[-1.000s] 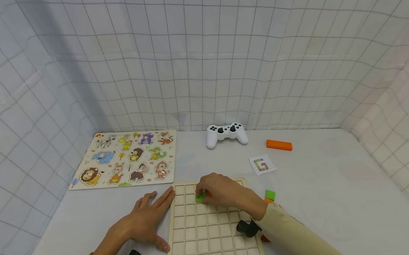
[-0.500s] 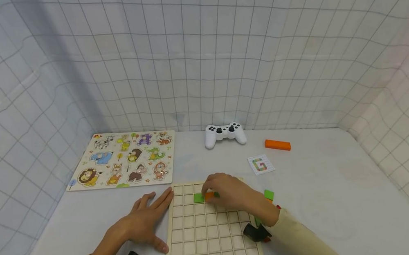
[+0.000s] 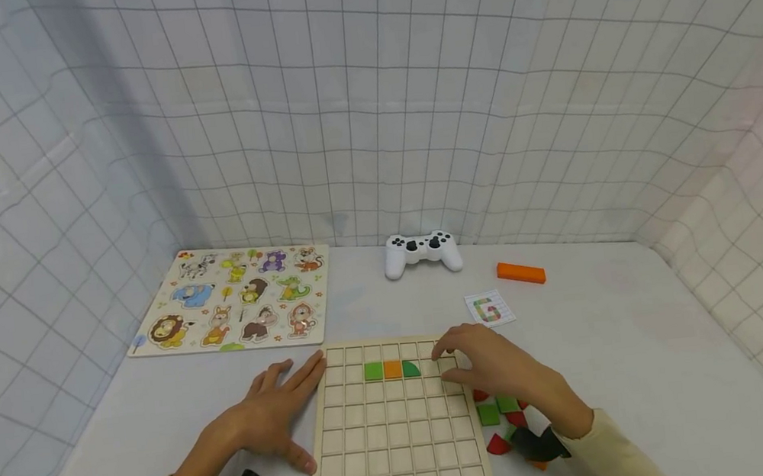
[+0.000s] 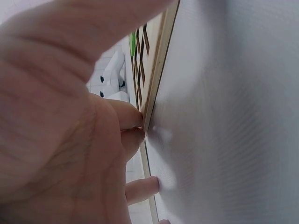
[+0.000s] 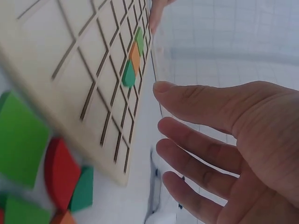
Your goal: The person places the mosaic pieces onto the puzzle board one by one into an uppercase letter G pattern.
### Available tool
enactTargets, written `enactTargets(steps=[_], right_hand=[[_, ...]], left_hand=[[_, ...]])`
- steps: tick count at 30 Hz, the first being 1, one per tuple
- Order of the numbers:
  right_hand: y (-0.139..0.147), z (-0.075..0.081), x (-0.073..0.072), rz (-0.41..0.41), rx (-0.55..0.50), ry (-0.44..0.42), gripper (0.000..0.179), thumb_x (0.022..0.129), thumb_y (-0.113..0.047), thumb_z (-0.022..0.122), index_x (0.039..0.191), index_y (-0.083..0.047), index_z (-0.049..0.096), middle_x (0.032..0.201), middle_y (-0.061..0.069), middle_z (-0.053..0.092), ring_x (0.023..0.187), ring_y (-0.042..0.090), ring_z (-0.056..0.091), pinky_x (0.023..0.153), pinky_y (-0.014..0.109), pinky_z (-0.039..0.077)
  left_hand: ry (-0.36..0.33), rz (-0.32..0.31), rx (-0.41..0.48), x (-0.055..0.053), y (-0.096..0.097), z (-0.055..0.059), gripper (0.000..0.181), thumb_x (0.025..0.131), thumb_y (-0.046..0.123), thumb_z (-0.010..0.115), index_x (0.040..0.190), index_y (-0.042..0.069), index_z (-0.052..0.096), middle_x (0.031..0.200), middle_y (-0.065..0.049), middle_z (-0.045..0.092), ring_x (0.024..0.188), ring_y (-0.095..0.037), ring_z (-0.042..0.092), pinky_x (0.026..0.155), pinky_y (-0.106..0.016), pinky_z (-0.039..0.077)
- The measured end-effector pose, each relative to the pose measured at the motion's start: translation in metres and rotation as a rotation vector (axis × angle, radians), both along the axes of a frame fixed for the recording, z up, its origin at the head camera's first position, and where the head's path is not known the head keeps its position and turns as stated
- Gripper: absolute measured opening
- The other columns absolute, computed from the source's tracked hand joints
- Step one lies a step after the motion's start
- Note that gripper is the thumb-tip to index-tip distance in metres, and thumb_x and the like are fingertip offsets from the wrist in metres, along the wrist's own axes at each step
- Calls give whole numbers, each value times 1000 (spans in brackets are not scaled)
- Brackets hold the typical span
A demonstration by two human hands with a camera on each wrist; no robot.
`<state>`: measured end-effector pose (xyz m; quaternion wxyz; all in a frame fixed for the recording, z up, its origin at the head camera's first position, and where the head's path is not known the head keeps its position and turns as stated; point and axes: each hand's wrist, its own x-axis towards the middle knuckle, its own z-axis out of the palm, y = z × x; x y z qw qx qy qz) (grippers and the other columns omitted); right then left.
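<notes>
A square-celled wooden grid board (image 3: 373, 439) lies in front of the person. In its second row sit a light green square tile (image 3: 374, 371), an orange square tile (image 3: 393, 369) and a dark green quarter-circle tile (image 3: 411, 369), side by side. My left hand (image 3: 271, 417) rests spread along the board's left edge, fingertips and thumb at the rim. Over the upper right corner of the board is my right hand (image 3: 497, 361), its thumb and fingers apart with nothing between them, as the right wrist view also shows.
Several loose red, green and orange tiles (image 3: 488, 415) lie right of the board, partly under the right forearm. Behind are a pattern card (image 3: 489, 308) with a G, an orange bar (image 3: 520, 273), a white game controller (image 3: 422, 252) and an animal puzzle board (image 3: 232, 298).
My right hand has let go of the tiles in the second row and moved right, uncovering the orange and dark green ones. My left hand has stayed at the board's edge.
</notes>
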<state>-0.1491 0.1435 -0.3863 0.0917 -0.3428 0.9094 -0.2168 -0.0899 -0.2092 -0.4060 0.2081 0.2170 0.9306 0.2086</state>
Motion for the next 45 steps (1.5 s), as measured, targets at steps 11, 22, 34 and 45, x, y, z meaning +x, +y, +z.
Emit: enactTargets(steps=[11,22,34,45], right_hand=[[41,-17,-7,-58,-36,-48,22,88,-14,77,109,-11,73,106,-2,72,98,19,64,85,38,56],[52,-28,-11,-74,-38,-95,20,88,-15,77,108,-12,73,101,-5,69,92,12,60,81,29,54],[55,-28,-7,-42,-57,-116,17,91,-15,74,108,-10,74,100,-5,70,87,9,60,79,29,54],[55,-30,-9,-1,-66,-121,13,91,-9,72,102,-15,74,96,-7,64,87,5,58,79,26,54]], left_hand=[[-5,2,-1,0,-1,1,137,56,54,92,161,8,16,169,-10,10,145,-53,13,111,-74,13],[11,9,-1,0,0,-2,139,55,54,92,161,9,16,169,-11,10,145,-54,14,111,-75,14],[3,8,-5,0,-1,-3,139,55,57,91,161,10,15,169,-9,10,146,-53,12,112,-74,13],[-1,2,7,1,-1,0,138,56,58,90,161,8,16,169,-10,11,146,-54,12,112,-74,13]])
